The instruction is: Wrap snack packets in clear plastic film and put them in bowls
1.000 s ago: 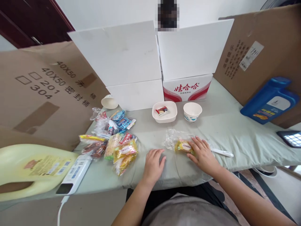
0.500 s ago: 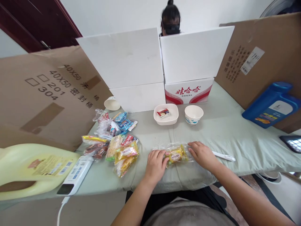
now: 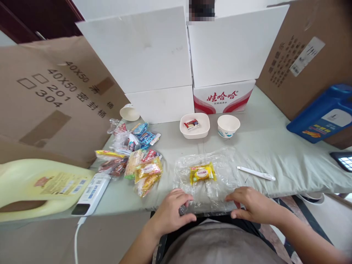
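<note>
A yellow wrapped snack (image 3: 202,173) lies on a sheet of clear plastic film (image 3: 181,168), which is spread and wrinkled on the green-grey cloth. At the film's near left corner is my left hand (image 3: 173,212), thumb and fingers apart. My right hand (image 3: 251,204) rests by the near right corner, its fingers also apart and curved. Both touch or hover just over the film's near edge; contact is hard to make out. A white pen-shaped cutter (image 3: 256,173) lies right of the film.
Several packaged snacks (image 3: 148,168) are heaped at left beside a tilted paper bowl (image 3: 129,112). A white tray (image 3: 194,134) holds a red-and-white packet (image 3: 191,124); a paper bowl (image 3: 228,126) stands beside it. White boxes (image 3: 159,104), a yellow jug (image 3: 27,187), a power bank (image 3: 92,193) and a blue bottle (image 3: 321,117) surround them.
The film now lies flat beneath the snack instead of bunched around it. Both my hands have moved from the snack's sides toward the near table edge. The view has tilted down.
</note>
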Motion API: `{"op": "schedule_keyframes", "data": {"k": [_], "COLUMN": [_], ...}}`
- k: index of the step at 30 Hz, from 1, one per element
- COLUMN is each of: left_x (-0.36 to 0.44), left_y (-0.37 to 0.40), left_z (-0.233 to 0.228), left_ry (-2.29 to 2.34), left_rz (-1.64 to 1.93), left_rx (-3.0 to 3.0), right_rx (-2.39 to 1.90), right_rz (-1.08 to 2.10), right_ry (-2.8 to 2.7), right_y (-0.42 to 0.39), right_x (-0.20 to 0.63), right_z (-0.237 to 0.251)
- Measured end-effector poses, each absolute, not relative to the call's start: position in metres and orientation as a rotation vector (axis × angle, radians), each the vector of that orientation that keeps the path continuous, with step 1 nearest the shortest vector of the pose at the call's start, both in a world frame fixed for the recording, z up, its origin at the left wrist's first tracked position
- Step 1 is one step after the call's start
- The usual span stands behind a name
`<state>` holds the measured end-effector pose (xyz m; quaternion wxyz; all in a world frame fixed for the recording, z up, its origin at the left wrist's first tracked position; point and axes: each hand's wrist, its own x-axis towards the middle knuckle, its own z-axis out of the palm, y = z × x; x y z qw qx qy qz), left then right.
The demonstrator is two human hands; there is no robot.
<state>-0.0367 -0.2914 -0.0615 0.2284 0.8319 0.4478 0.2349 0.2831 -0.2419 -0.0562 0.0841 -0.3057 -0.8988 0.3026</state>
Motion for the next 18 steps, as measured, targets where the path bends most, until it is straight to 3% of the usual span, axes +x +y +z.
{"op": "schedule_keyframes", "data": {"k": [4, 9, 14, 18], "left_x": [-0.017, 0.008, -0.014, -0.028], "left_y": [-0.269, -0.236, -0.217, -0.161], "left_z": [-0.064, -0.084, -0.073, -0.036], "left_ry": [1.345, 1.487, 1.361, 1.662], "left_rz": [0.945, 0.766, 0.847, 1.147], "left_rx": [2.331, 2.328, 2.036, 1.984], "right_rx": [-1.048, -1.301, -1.343, -1.362], "right_rz": [0.675, 0.121, 0.068, 0.076], "right_ry": [-2.547, -2.389, -2.443, -2.426], "right_y": [-0.225, -0.194, -0.189, -0.191], "right_x": [0.267, 0.237, 0.234, 0.235], "right_z": [-0.068, -0.108, -0.133, -0.131]}}
